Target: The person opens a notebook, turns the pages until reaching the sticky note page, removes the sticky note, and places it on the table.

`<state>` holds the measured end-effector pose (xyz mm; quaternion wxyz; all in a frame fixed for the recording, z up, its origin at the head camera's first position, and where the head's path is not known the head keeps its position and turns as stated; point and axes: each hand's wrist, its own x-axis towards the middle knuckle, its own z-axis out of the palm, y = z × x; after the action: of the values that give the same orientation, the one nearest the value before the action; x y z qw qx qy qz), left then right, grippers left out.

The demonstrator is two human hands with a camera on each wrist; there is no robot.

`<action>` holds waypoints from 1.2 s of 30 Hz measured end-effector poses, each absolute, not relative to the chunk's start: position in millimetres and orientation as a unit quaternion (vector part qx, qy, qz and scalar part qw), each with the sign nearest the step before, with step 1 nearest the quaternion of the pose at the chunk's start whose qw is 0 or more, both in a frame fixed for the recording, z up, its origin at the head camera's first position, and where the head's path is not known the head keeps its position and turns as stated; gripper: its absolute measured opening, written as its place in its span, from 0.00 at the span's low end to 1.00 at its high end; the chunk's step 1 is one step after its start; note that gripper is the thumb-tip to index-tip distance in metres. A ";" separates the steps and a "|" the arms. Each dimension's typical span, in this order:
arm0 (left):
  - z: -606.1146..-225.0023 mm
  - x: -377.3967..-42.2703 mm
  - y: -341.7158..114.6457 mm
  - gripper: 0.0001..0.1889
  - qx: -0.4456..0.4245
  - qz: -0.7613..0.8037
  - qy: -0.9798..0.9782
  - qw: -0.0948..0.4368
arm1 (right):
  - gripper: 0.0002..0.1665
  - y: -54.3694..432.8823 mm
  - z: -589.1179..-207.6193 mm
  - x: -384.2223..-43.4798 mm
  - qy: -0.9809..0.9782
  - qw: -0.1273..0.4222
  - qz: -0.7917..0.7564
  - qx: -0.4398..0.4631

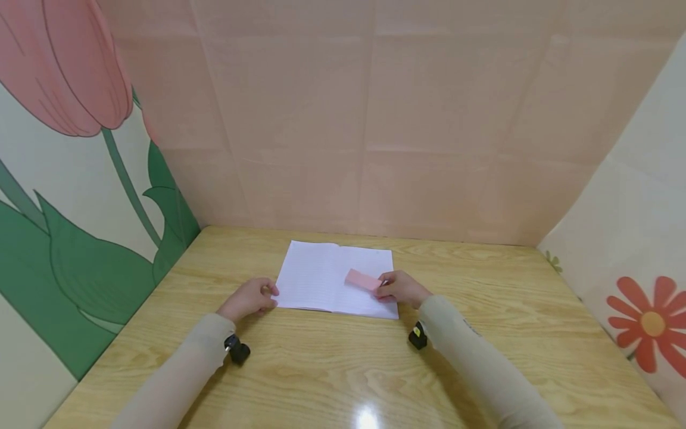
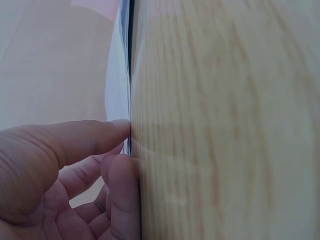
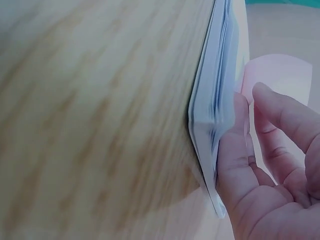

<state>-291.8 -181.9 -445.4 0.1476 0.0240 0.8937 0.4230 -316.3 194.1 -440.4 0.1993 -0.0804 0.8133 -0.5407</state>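
An open notebook (image 1: 305,277) with pale lined pages lies on the wooden table, its spine running away from me. At its near left corner is my left hand (image 1: 250,299), thumb and curled fingers on the edge of the pages. In the left wrist view the thumb (image 2: 95,137) meets the thin page edges, with a finger close below it. Over the right page, my right hand (image 1: 403,288) pinches one end of a pink slip of paper (image 1: 360,279). The right wrist view shows this slip (image 3: 285,75) beyond the thumb, fingers right beside the stacked page edges.
The wood-grain table (image 1: 321,363) spreads around the notebook. A plain pinkish backdrop (image 1: 364,119) rises behind it. Side panels carry a printed tulip (image 1: 69,65) on the left and a red flower (image 1: 651,325) on the right.
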 end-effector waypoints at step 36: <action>-446.9 -292.4 -181.6 0.09 0.021 0.425 0.893 0.147 | 0.12 234.7 -401.4 -315.1 0.835 0.160 -0.511 -0.129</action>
<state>-292.4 -181.6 -446.9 0.1473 0.0214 0.8929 0.4250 -315.1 234.7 -401.4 0.1601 -0.1291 0.8348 -0.5106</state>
